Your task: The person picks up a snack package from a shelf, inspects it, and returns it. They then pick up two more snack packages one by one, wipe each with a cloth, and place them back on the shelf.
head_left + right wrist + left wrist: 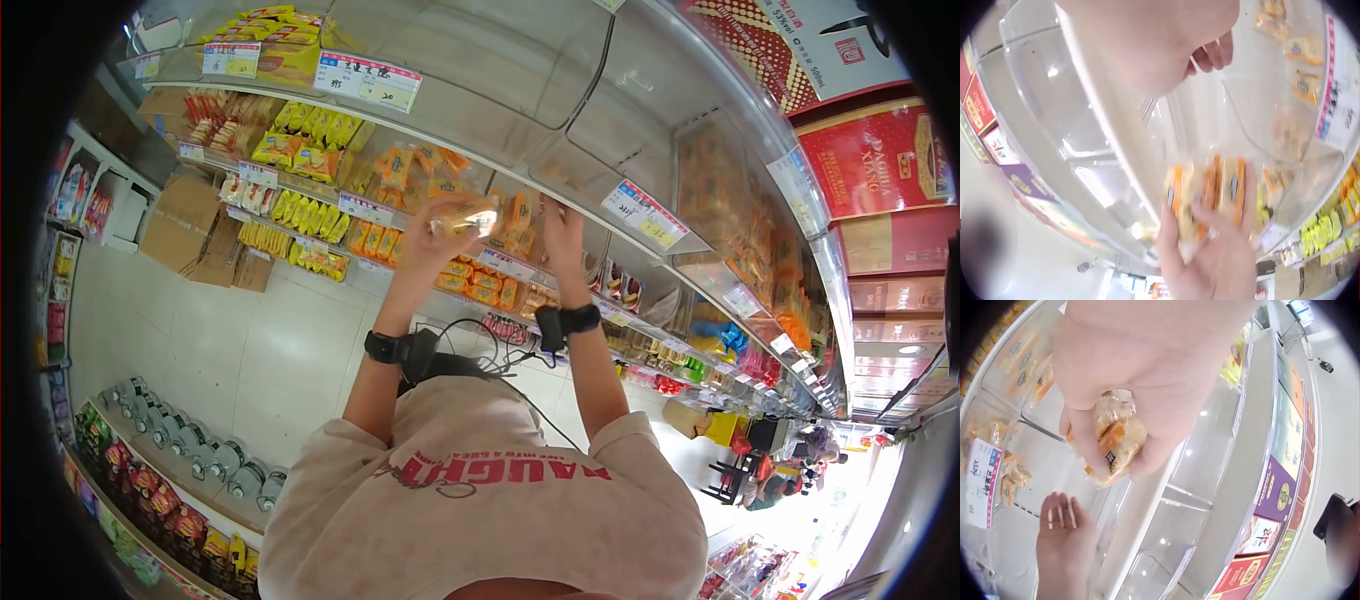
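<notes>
Near the middle of the head frame, the left hand point(432, 235) is clamping its grip round a few snack packs point(1113, 440) in clear and orange wrapping, with thumb and fingers curling about them; in the right wrist frame these packs are showing at lower centre. Just right of them in the head frame, the right hand point(564, 240) is reaching toward the shelf, and in the left wrist frame it is showing at lower left, its fingers extending slightly apart beside a clear bin point(1047, 462). More orange packs point(515, 225) are lying between the hands in the head frame. Yellow packs point(325, 125) are filling the shelf at upper left, a price tag point(370, 82) is hanging above, and red boxes point(875, 160) are standing at upper right.
</notes>
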A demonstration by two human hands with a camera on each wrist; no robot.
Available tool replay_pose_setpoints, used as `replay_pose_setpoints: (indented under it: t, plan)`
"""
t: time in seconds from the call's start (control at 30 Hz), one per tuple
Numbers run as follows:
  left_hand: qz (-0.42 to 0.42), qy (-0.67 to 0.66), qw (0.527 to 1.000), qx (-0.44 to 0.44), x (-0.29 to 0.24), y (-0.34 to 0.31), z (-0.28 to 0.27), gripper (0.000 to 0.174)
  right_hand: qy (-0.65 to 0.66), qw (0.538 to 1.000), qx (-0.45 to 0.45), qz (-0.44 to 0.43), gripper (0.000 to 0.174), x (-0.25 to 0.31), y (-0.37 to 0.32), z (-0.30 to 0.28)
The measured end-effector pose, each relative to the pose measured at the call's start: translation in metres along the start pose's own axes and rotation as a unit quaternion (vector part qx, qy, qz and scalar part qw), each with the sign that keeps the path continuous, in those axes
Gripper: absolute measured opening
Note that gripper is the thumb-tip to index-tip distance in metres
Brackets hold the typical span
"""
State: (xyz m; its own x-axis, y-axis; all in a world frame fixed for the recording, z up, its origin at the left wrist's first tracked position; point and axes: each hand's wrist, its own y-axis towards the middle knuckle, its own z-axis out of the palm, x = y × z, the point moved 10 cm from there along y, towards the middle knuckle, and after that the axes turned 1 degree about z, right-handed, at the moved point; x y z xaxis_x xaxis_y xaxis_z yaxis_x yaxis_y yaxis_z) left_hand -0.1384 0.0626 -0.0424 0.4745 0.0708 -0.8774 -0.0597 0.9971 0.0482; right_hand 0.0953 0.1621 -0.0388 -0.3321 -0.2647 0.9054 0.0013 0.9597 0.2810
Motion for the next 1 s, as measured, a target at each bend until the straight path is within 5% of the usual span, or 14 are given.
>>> replay_pose_setpoints:
  t: [0.07, 0.17, 0.37, 0.47, 0.57, 0.7, 0.77, 0.87, 1.0]
  plan:
    - [0.042, 0.032, 0.998, -0.022, 0.001, 0.005, -0.021, 0.048, -0.185, 0.979, 0.089, -0.01, 0.058, -0.055, 0.026, 0.001]
    - [0.032, -0.008, 0.997, -0.069, -0.022, 0.0, -0.022, 0.044, -0.206, 0.932, 0.234, 0.186, 0.07, -0.188, 0.034, 0.014]
    - [0.022, 0.078, 0.995, -0.057, -0.005, -0.005, -0.037, 0.046, -0.193, 0.942, 0.242, 0.131, 0.08, -0.093, 0.016, 0.046]
    - [0.022, 0.021, 0.997, -0.071, -0.01, -0.012, -0.035, 0.047, -0.142, 0.939, 0.249, 0.191, 0.082, -0.094, 0.013, 0.047]
    - [-0.018, -0.028, 0.996, -0.08, -0.011, -0.016, -0.037, 0.047, -0.224, 0.937, 0.241, 0.118, 0.076, -0.132, 0.034, 0.03]
    - [-0.022, -0.047, 0.994, -0.095, -0.009, -0.013, -0.046, 0.045, 0.06, 0.941, 0.139, 0.302, 0.056, -0.11, 0.013, 0.002]
    - [-0.037, -0.064, 0.993, -0.091, 0.001, -0.014, -0.046, 0.044, 0.15, 0.945, 0.2, 0.212, 0.055, -0.095, 0.012, 0.005]
    - [-0.055, -0.021, 0.996, -0.073, 0.009, -0.012, -0.04, 0.038, 0.278, 0.906, 0.24, 0.211, 0.055, -0.065, -0.02, -0.003]
    - [-0.083, -0.031, 0.994, -0.071, 0.024, -0.008, -0.033, 0.041, 0.096, 0.965, 0.236, 0.06, 0.049, 0.024, -0.036, 0.0]
